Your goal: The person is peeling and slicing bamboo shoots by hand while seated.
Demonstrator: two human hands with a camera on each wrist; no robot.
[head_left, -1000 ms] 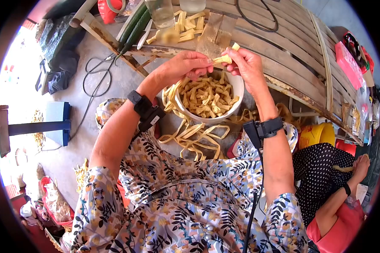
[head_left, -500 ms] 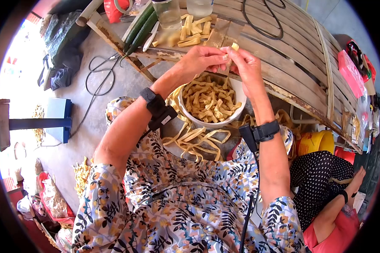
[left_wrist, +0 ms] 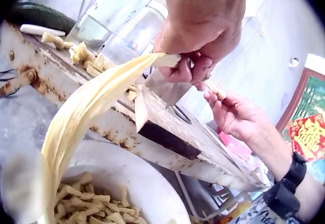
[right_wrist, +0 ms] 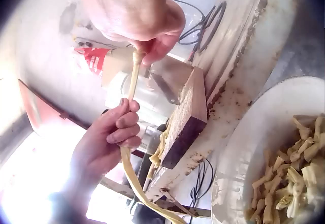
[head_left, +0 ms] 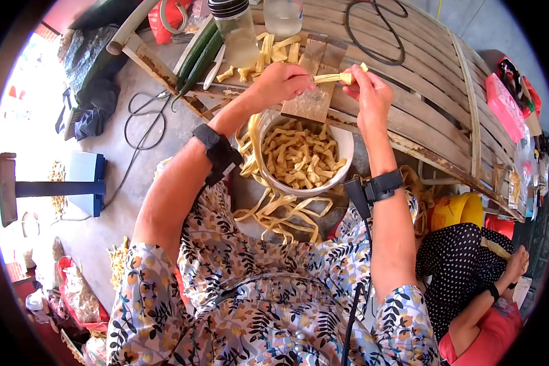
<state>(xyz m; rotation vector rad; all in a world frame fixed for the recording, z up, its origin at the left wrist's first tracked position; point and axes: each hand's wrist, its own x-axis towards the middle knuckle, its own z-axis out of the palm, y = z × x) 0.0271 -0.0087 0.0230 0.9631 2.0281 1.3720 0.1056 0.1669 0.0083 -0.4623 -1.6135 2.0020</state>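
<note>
A long pale yellow strip (left_wrist: 86, 102) runs through both hands, with a knot (head_left: 346, 78) near its short end. My left hand (head_left: 280, 84) grips the strip, whose long tail hangs past the bucket. At the knotted end, my right hand (head_left: 373, 97) pinches the strip between thumb and fingers. Between the hands the strip is stretched straight, as the right wrist view also shows. Below them stands a white bucket (head_left: 348, 149) holding many short knotted yellow pieces (head_left: 302, 158).
A wooden board (head_left: 308, 108) sits at the slatted bench's (head_left: 433, 79) edge, with an upright metal blade (right_wrist: 165, 88) by it. Cut pieces (head_left: 277, 49), a jar (head_left: 235, 30) and cucumbers (head_left: 198, 58) lie beyond. Loose strips (head_left: 283, 210) hang below the bucket. Another person (head_left: 482, 317) sits at right.
Half a second ago the hands were close together at the strip; now they have moved apart with it pulled straight between them. The board and blade side of the bench has come more into view.
</note>
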